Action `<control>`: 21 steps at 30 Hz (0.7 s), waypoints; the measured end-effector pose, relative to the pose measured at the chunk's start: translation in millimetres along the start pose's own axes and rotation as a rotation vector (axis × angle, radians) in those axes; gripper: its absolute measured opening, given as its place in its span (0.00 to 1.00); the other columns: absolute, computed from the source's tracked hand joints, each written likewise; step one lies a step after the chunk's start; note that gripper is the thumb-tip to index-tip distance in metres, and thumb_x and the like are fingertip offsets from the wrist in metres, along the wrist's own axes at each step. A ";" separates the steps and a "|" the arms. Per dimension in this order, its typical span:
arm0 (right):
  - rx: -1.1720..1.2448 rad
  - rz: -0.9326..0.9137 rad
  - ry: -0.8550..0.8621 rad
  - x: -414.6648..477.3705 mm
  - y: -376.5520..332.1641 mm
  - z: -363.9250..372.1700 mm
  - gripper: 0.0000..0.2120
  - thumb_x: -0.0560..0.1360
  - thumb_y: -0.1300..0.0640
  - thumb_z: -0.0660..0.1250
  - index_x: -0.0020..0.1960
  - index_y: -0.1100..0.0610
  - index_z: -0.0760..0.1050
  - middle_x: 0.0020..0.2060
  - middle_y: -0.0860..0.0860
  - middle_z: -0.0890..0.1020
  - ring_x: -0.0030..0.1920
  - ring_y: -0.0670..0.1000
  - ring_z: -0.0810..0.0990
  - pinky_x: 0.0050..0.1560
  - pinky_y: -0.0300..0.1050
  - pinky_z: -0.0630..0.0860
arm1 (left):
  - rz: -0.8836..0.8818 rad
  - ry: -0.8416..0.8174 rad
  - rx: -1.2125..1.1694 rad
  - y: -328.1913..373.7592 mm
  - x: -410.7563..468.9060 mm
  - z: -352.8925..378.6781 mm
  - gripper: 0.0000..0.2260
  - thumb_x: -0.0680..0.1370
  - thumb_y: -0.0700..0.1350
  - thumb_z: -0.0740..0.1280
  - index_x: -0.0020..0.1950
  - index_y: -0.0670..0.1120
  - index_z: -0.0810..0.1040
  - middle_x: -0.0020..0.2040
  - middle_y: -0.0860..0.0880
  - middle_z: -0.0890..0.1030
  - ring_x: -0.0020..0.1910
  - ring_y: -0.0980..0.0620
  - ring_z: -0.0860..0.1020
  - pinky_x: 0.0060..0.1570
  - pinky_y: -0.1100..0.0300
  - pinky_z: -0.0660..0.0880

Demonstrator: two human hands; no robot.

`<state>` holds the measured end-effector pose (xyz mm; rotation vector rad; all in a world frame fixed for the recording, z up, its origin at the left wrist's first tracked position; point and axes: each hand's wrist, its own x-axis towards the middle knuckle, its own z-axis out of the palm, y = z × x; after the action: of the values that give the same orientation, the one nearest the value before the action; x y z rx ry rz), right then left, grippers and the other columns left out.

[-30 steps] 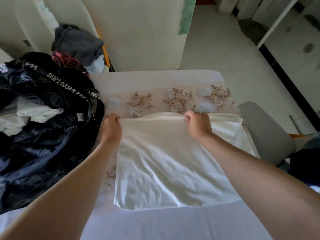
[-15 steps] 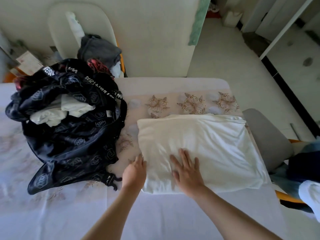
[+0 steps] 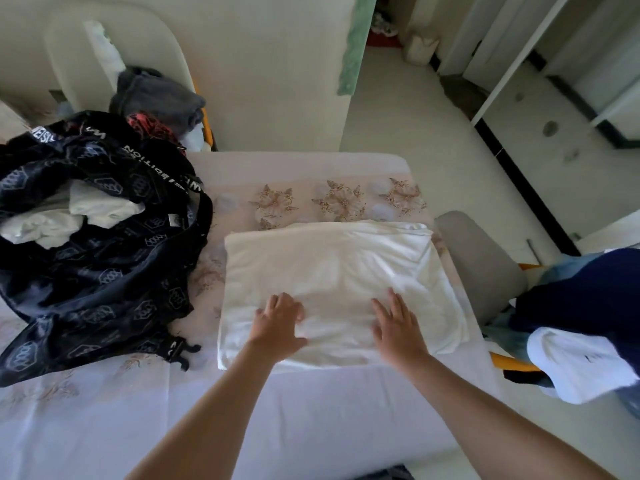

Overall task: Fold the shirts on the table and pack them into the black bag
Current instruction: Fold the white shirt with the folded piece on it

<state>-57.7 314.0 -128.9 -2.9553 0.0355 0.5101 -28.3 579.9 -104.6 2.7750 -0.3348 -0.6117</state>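
Both hands, left hand [image 3: 277,323] and right hand [image 3: 398,323], press flat with straight fingers on the folded white shirt [image 3: 332,282] at the table [image 3: 311,427]'s right edge, likely smoothing it for the black bag [image 3: 97,271].

folded white cotton-like shirt [image 3: 332,278]: soft, matt, creased | black printed bag [image 3: 104,271]: thin fabric, slight sheen | worktop's pale floral cloth [image 3: 311,410]: smooth, matt | grey chair seat [image 3: 481,265]: matt upholstery

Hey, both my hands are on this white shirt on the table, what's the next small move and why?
Probably fold the white shirt once more, right side over left. It lies as a wide rectangle under the left hand and right hand, both flat near its front edge, and it looks broad for the black bag, which sits open to its left with white clothes inside.
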 end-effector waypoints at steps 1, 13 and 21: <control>0.013 0.030 0.007 -2.5 19.4 -0.4 0.28 0.82 0.51 0.57 0.80 0.50 0.55 0.80 0.57 0.46 0.80 0.57 0.46 0.74 0.58 0.59 | -0.067 -0.094 0.069 7.9 5.3 -1.3 0.25 0.66 0.60 0.73 0.59 0.55 0.71 0.63 0.51 0.64 0.66 0.48 0.63 0.59 0.50 0.71; 0.328 0.042 0.246 -19.1 168.2 -22.5 0.15 0.77 0.63 0.66 0.64 0.58 0.76 0.61 0.54 0.76 0.63 0.56 0.74 0.64 0.45 0.69 | 0.094 -0.135 0.237 191.5 110.2 -21.0 0.14 0.82 0.46 0.55 0.64 0.48 0.75 0.61 0.46 0.76 0.60 0.45 0.74 0.56 0.52 0.70; 0.372 0.117 0.052 -1.6 196.4 -24.7 0.27 0.76 0.45 0.69 0.71 0.53 0.68 0.62 0.53 0.74 0.62 0.55 0.74 0.60 0.49 0.73 | 0.609 -0.075 0.549 276.2 179.8 14.0 0.32 0.79 0.32 0.57 0.80 0.54 0.56 0.81 0.50 0.49 0.79 0.47 0.51 0.71 0.47 0.62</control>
<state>-60.3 116.1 -132.0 -2.6102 0.2793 0.3906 79.2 268.2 -96.5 2.8789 -1.4868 -0.5156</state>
